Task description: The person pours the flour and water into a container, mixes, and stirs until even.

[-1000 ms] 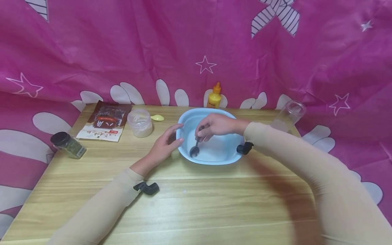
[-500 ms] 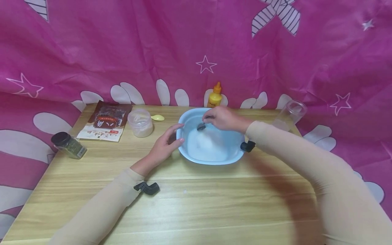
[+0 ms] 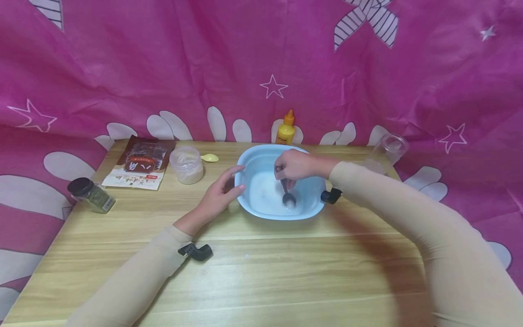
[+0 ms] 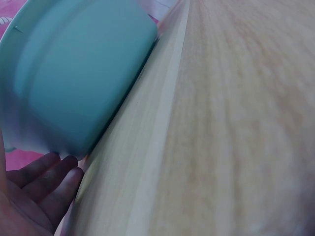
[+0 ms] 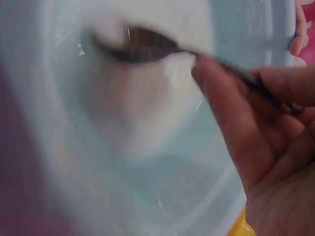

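A light blue bowl (image 3: 249, 163) with white powder inside stands on the wooden table (image 3: 261, 272). My right hand (image 3: 295, 166) grips a dark spoon (image 3: 287, 194) whose bowl dips into the powder at the near right side. The right wrist view shows the spoon (image 5: 142, 45) blurred over the white powder in the bowl (image 5: 64, 162), with my fingers (image 5: 231, 118) curled round its handle. My left hand (image 3: 220, 190) rests against the bowl's left outer wall with fingers straight. In the left wrist view the bowl (image 4: 78, 73) is just beyond my fingertips (image 4: 59, 172).
A yellow squeeze bottle (image 3: 286, 128) stands behind the bowl. A clear lidded tub (image 3: 186, 164), a small yellow spoon (image 3: 210, 157) and a brown packet (image 3: 140, 162) lie at the back left. A dark-capped spice jar (image 3: 91, 194) lies at the left edge, a clear cup (image 3: 386, 153) at the back right.
My right hand has swept the spoon round inside the bowl, from the near left to the far side and now to the near right. The left hand has stayed put.
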{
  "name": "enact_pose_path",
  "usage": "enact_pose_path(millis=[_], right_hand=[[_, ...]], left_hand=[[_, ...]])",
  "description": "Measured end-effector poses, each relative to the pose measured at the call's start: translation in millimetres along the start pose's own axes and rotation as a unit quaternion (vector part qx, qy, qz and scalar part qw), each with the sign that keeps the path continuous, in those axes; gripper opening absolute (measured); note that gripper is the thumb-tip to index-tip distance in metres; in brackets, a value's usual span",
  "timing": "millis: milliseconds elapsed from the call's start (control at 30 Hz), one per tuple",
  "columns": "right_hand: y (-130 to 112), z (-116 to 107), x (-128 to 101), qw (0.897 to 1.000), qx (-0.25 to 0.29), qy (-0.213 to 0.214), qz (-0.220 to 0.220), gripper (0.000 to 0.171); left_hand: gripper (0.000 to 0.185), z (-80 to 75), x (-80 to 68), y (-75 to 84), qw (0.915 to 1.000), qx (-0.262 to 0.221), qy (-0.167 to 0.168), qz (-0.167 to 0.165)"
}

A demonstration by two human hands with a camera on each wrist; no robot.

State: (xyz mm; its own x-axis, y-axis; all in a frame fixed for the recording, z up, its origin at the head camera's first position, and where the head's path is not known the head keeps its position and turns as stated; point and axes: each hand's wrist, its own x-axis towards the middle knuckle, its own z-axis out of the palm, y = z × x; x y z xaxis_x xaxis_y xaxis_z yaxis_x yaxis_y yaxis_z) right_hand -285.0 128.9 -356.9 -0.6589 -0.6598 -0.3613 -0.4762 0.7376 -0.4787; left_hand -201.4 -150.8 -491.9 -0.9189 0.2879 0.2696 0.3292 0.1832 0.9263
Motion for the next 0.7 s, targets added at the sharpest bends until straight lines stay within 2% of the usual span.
enact_pose_path(millis=[67,167,233,333,400,467,600,700], right_hand=[[-0.8,3.5,0.5,0.996,0.089,-0.02,-0.001,0.02],[0.1,8.8,2.1,0.982,0.186,-0.019,-0.003,0.021],[0.5,11.3,3.9,0.975,0.22,-0.004,-0.011,0.021],[2.9,13.3,8.2,0.971,0.238,0.035,-0.02,0.019],[3.8,13.5,10.7,0.972,0.223,0.066,-0.021,0.018],[4.7,12.5,11.9,0.977,0.186,0.099,-0.016,0.019],[3.8,8.4,9.3,0.986,0.072,0.149,-0.007,0.023],[2.5,5.3,5.0,0.985,-0.013,0.172,-0.005,0.021]], left_hand=[[0.057,-0.3,-0.1,-0.1,1.0,0.003,-0.001,0.0],[0.058,-0.4,0.0,0.7,1.0,0.003,-0.003,-0.001],[0.058,-0.6,-0.1,0.4,1.0,0.002,-0.003,0.0],[0.058,-0.7,-0.3,-0.5,1.0,0.0,-0.002,0.001],[0.058,-0.7,-0.5,-1.4,1.0,-0.002,-0.002,0.002],[0.058,-0.6,-0.5,-1.8,1.0,-0.004,-0.002,0.002],[0.059,0.6,-0.1,-0.9,0.9999,-0.011,0.0,0.005],[0.059,2.1,0.9,0.3,0.9999,-0.013,0.0,0.007]])
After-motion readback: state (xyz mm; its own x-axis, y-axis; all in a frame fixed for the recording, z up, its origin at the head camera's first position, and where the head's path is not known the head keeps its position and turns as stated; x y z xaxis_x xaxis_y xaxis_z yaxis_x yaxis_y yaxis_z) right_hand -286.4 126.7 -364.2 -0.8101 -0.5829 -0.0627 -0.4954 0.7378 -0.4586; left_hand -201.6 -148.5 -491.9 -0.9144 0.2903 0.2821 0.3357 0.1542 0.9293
